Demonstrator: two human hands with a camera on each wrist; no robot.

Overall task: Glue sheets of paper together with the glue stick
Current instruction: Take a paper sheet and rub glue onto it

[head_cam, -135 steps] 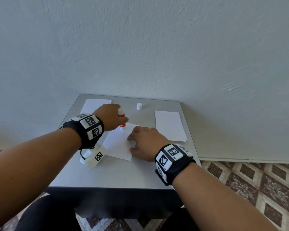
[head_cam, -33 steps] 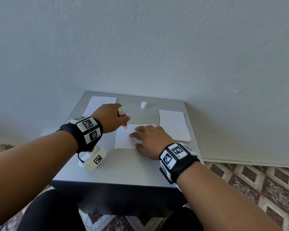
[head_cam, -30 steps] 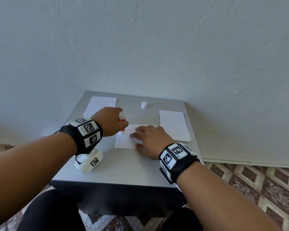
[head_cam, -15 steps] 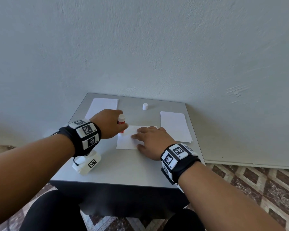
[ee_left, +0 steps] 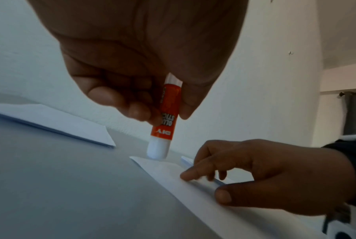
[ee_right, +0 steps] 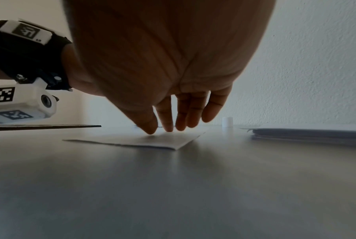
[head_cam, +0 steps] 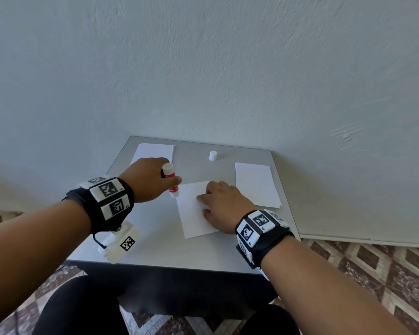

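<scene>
Your left hand (head_cam: 147, 180) pinches the glue stick (ee_left: 166, 116) between thumb and fingers, long axis close to upright and leaning slightly, white glue end down on the far left corner of the sheet (head_cam: 196, 211). The red label reads upside down in the left wrist view: "DIY" and "GLUE STICK" can be made out; the smaller print is too blurred to read. The stick's white base (head_cam: 167, 167) points up past your knuckles.

Your right hand (head_cam: 224, 206) lies on the sheet with fingers spread and nearly straight, fingertips (ee_right: 168, 127) and thumb pressing it to the counter (head_cam: 155, 240). The sheet lies flat near the counter's middle, turned a little askew.

The white cap (head_cam: 213, 155) stands upright by the far edge, apart from the stick. A stack of paper (head_cam: 256, 183) lies to the right, and more paper (head_cam: 154, 151) lies at the far left corner.
</scene>
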